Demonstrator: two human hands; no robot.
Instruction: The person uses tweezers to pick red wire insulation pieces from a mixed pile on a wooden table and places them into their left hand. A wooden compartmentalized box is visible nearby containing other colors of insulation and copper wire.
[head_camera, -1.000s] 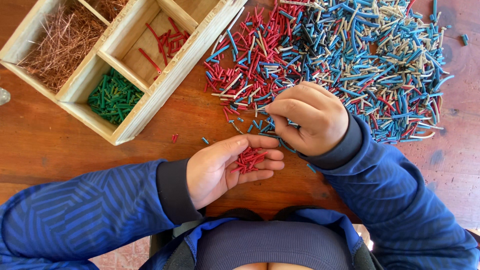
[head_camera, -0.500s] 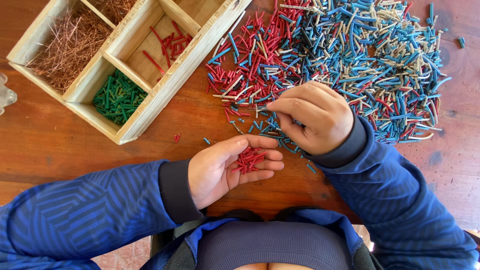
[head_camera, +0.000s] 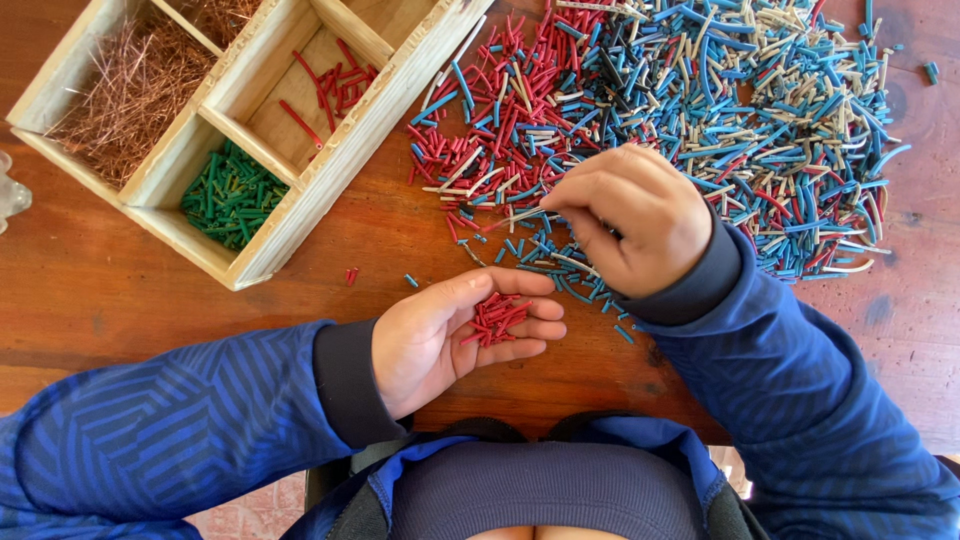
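Note:
My left hand lies palm up near the table's front edge, cupping a small bunch of short red tube pieces. Just above it, my right hand hovers over the near edge of a big heap of red, blue and beige tube pieces, with fingers pinched together at a beige piece. Whether the fingers actually grip it is hard to tell. Both arms wear blue patterned sleeves.
A wooden divided box stands at the upper left, holding copper wire strands, green pieces and a few red pieces in separate compartments. Stray pieces lie on the wooden table. A clear object shows at the left edge.
My right hand has stayed over the heap's near edge, fingers now pinched toward the left at a beige piece. The left hand keeps cupping the red pieces.

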